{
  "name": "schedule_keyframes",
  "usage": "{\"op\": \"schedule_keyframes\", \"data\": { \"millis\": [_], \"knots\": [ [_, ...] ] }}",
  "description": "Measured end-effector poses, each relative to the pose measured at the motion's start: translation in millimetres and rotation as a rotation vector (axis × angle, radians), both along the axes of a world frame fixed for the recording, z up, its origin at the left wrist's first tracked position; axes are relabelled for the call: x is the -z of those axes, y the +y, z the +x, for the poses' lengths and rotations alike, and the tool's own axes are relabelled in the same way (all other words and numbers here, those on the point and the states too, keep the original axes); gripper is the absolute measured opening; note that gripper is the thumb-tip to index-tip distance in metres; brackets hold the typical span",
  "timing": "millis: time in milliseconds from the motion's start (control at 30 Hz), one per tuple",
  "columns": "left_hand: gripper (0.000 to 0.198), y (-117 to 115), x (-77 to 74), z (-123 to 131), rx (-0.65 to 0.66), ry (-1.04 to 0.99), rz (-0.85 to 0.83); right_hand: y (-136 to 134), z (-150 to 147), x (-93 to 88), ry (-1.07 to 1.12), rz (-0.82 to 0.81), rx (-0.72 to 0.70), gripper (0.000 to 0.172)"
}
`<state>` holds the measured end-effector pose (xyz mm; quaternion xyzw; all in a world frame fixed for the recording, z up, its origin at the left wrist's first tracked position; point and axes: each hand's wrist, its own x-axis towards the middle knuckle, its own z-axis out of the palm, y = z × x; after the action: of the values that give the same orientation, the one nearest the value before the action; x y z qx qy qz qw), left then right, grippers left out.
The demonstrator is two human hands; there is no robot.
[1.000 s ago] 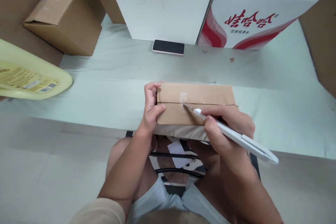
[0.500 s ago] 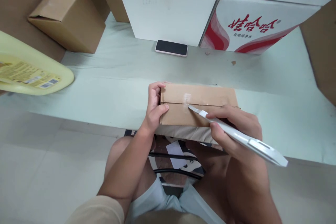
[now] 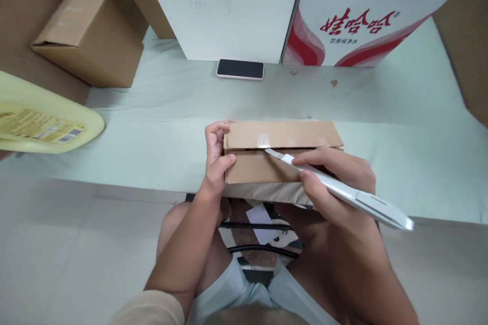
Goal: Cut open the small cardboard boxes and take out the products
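Observation:
A small brown cardboard box (image 3: 249,168) sits at the near edge of the cloth-covered table, with a seam running along its top. My left hand (image 3: 218,155) grips its left end, thumb on the front flap and fingers behind. In my right hand (image 3: 339,177) is a white box cutter (image 3: 354,195) with its blade out, pointing left. The blade tip is at the seam, just below a patch of clear tape (image 3: 264,140). Behind the seam, the back flap stands slightly raised, leaving a dark gap.
A phone (image 3: 240,69) lies beyond the box, before a white carton (image 3: 232,10) and a red-and-white carton (image 3: 354,35). Brown cartons (image 3: 95,51) stand at the back left, near a yellow bottle (image 3: 46,117). A paper scrap (image 3: 334,83) lies on the tablecloth (image 3: 171,111).
The back flap has lifted a little and the gap along the seam has widened. The cutter's tip has stayed near the tape, now in the gap. The whole view has shifted slightly.

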<state>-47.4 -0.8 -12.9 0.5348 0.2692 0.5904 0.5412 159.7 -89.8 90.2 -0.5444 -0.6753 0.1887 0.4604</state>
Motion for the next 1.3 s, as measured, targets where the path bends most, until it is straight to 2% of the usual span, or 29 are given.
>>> {"op": "schedule_keyframes", "data": {
  "millis": [133, 200, 267, 333, 367, 433, 500, 567, 633, 700, 767, 867, 933, 967, 1067, 1167, 1233, 1300],
  "knots": [
    [0.049, -1, -5.0, 2, -0.006, -0.044, -0.029, -3, 7, 7.8, 0.342, 0.162, 0.097, 0.012],
    [0.047, -1, -6.4, 2, -0.013, -0.069, -0.042, 1, 16, 10.4, 0.486, 0.314, 0.277, 0.012],
    [0.048, 0, -6.6, 1, -0.044, -0.065, -0.052, 11, 29, 14.4, 0.571, 0.39, 0.513, 0.007],
    [0.048, 1, -6.5, -1, -0.093, -0.023, -0.048, 23, 46, 24.2, 0.59, 0.352, 0.726, 0.006],
    [0.047, 3, -6.7, -2, -0.117, 0.012, -0.042, 29, 55, 32.2, 0.548, 0.285, 0.805, 0.01],
    [0.044, 5, -7.9, -4, -0.169, 0.093, -0.023, 37, 71, 53.2, 0.381, 0.067, 0.872, 0.02],
    [0.04, 7, -9.8, -7, -0.215, 0.165, 0.011, 40, 84, 75.9, 0.16, -0.232, 0.817, 0.031],
    [0.037, 9, -11.7, -10, -0.241, 0.221, 0.061, 39, 92, 93.5, -0.061, -0.436, 0.674, 0.042],
    [0.037, 9, -12.8, -14, -0.216, 0.276, 0.117, 36, 96, 102.5, -0.264, -0.51, 0.512, 0.046],
    [0.042, 9, -12.9, -17, -0.146, 0.338, 0.154, 33, 97, 103.9, -0.387, -0.517, 0.399, 0.045],
    [0.047, 9, -12.0, -20, -0.072, 0.39, 0.154, 33, 93, 100.7, -0.341, -0.468, 0.417, 0.044],
    [0.051, 7, -10.1, -22, -0.027, 0.433, 0.166, 34, 81, 92.1, 0.022, -0.2, 0.544, 0.031],
    [0.054, 6, -9.4, -23, -0.036, 0.452, 0.212, 33, 72, 84.9, 0.255, -0.004, 0.498, 0.018],
    [0.055, 6, -9.2, -24, -0.042, 0.459, 0.239, 31, 68, 81.1, 0.314, 0.068, 0.43, 0.018],
    [0.058, 5, -8.3, -26, -0.052, 0.467, 0.302, 23, 60, 69.3, 0.304, 0.196, 0.254, 0.032],
    [0.058, 3, -7.3, -25, -0.045, 0.419, 0.291, 13, 57, 59.5, 0.233, 0.263, 0.198, 0.045],
    [0.058, 3, -8.3, -21, -0.049, 0.335, 0.253, 7, 57, 54.8, 0.172, 0.232, 0.137, 0.057],
    [0.055, 3, -11.7, -17, -0.069, 0.232, 0.21, 2, 57, 51.6, 0.06, 0.135, 0.046, 0.07]
  ]
}}
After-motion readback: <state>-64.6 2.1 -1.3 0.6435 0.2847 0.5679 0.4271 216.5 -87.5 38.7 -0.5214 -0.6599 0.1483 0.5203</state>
